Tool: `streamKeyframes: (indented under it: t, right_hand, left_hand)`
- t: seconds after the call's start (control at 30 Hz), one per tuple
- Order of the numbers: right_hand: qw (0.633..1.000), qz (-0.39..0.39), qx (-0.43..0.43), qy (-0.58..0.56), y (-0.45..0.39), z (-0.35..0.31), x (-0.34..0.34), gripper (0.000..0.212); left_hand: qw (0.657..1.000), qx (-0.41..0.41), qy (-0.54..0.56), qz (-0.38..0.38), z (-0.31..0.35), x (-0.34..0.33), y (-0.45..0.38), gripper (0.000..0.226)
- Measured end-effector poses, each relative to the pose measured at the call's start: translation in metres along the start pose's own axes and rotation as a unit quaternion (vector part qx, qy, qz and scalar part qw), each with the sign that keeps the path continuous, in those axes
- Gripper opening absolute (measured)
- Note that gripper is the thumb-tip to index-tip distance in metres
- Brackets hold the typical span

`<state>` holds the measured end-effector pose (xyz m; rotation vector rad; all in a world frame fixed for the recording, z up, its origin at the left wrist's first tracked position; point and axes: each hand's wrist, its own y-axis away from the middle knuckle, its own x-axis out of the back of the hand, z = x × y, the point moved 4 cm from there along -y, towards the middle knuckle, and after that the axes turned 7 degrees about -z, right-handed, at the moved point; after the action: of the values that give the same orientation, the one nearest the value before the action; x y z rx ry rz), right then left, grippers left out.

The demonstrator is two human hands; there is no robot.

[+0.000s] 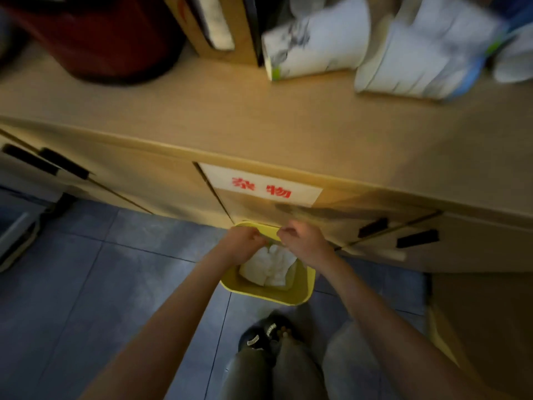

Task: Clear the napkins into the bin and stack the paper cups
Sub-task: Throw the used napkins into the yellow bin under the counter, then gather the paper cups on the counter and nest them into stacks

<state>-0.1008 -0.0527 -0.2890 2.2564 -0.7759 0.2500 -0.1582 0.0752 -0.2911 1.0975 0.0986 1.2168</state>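
A yellow bin (300, 293) stands on the floor against the cabinet, with white crumpled napkins (266, 268) inside it. My left hand (240, 245) and my right hand (305, 241) hover close together over the bin's far side, fingers curled. Blur hides whether they pinch anything. On the wooden counter (202, 111) above, white paper cups lie on their sides: one cup (320, 41) in the middle, a second cup (421, 56) to its right, and a third cup (513, 64) at the right edge.
A dark red round container (101, 36) and a cardboard box (219, 27) sit at the counter's back left. The cabinet front carries a white label (259, 186) with red characters and black handles (418, 239). My legs and a dark shoe (266, 333) are below; a brown box (484, 327) stands right.
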Motion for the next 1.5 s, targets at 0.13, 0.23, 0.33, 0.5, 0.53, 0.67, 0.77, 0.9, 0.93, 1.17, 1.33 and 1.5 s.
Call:
streamKeyframes:
  t: [0.13,0.23,0.33,0.5,0.53,0.67,0.77,0.9,0.93,1.17,1.33,1.5]
  right_hand:
    - [0.997,0.054,0.061,0.008,0.056,-0.073,0.057,0.016]
    - [0.992,0.101,0.079,-0.002,0.096,-0.119,0.100,0.017]
    - [0.985,0.141,0.103,0.016,0.128,-0.158,0.141,0.017]
    - [0.969,0.211,0.126,0.039,0.160,-0.202,0.199,0.018]
    - [0.964,0.227,0.126,0.051,0.164,-0.207,0.210,0.017]
    - [0.941,0.291,0.130,0.108,0.172,-0.216,0.246,0.021]
    - [0.932,0.312,0.124,0.140,0.161,-0.205,0.266,0.024]
    - [0.939,0.278,0.111,0.169,0.129,-0.182,0.285,0.030]
    - [0.941,0.270,0.109,0.174,0.121,-0.176,0.289,0.032]
    - [0.954,0.161,0.085,0.238,0.065,-0.144,0.290,0.062]
    - [0.951,0.105,0.071,0.281,0.043,-0.124,0.278,0.085]
    - [0.939,0.126,0.050,0.316,0.034,-0.112,0.270,0.087]
  left_hand:
    - [0.995,-0.082,0.013,0.061,0.070,0.064,0.063,0.033]
    - [0.988,-0.124,-0.021,0.093,0.122,0.104,0.105,0.031]
    - [0.976,-0.165,-0.048,0.133,0.173,0.135,0.136,0.027]
    - [0.945,-0.220,-0.103,0.220,0.242,0.174,0.169,0.025]
    - [0.936,-0.230,-0.115,0.239,0.253,0.179,0.172,0.025]
    - [0.906,-0.256,-0.163,0.294,0.283,0.189,0.172,0.026]
    - [0.898,-0.248,-0.189,0.311,0.292,0.189,0.155,0.031]
    - [0.900,-0.238,-0.195,0.309,0.292,0.184,0.121,0.039]
    - [0.900,-0.227,-0.208,0.308,0.292,0.183,0.112,0.043]
    - [0.912,-0.100,-0.286,0.275,0.276,0.170,0.046,0.074]
    - [0.930,-0.023,-0.279,0.239,0.260,0.167,0.015,0.084]
    - [0.958,-0.030,-0.197,0.205,0.250,0.167,0.003,0.087]
